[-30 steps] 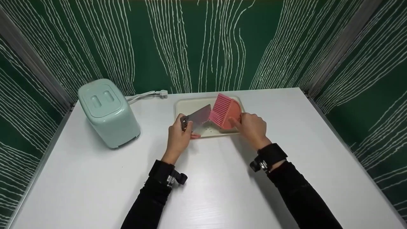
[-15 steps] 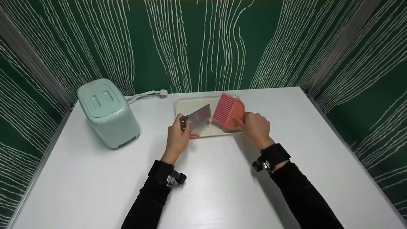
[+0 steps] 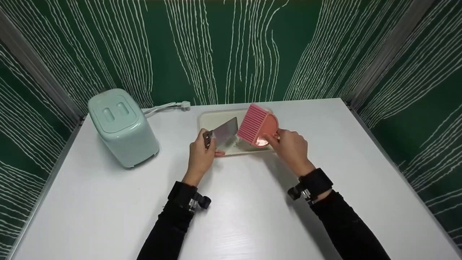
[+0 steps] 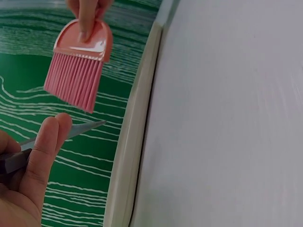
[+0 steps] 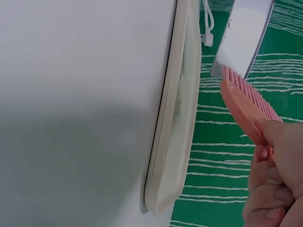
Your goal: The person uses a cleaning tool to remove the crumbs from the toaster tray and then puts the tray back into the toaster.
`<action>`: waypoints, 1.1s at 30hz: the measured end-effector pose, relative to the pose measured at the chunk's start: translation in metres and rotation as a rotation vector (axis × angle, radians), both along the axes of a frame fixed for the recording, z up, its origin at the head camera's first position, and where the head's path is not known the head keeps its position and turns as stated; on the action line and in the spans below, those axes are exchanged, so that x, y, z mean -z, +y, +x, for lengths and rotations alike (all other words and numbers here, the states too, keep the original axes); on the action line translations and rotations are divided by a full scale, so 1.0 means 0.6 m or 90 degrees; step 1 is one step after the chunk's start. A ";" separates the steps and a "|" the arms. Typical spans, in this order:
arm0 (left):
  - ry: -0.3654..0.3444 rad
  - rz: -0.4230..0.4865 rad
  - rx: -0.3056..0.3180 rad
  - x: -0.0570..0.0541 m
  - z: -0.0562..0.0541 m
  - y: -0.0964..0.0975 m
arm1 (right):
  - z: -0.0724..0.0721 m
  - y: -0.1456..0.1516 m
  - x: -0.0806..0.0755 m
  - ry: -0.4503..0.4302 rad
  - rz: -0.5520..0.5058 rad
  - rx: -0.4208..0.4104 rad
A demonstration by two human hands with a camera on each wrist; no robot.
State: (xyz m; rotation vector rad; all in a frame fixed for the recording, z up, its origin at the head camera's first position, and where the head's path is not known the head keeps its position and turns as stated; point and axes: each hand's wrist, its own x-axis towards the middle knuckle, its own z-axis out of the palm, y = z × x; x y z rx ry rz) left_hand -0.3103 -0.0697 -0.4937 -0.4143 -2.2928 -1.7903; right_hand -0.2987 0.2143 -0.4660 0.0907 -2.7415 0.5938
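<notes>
My left hand grips the dark handle of a broad-bladed knife, its blade slanting up to the right above a cream tray. In my right hand is a small coral brush with pink bristles, thumb pressed on its flat back. The bristles sit close to the blade's tip; in the right wrist view they overlap the blade, and contact is hard to tell. Dark specks lie on the tray floor below.
A mint-green toaster stands at the left of the white table. Its white cord and plug lie behind, near the back edge. Green walls with white streaks enclose the back and sides.
The brush moved right, away from the blade, then came back slightly left toward it. The knife and left hand shifted only a little to the left.
</notes>
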 end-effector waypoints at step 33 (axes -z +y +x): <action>0.055 -0.076 -0.033 -0.003 0.010 0.013 | 0.021 -0.056 0.015 0.067 0.041 -0.032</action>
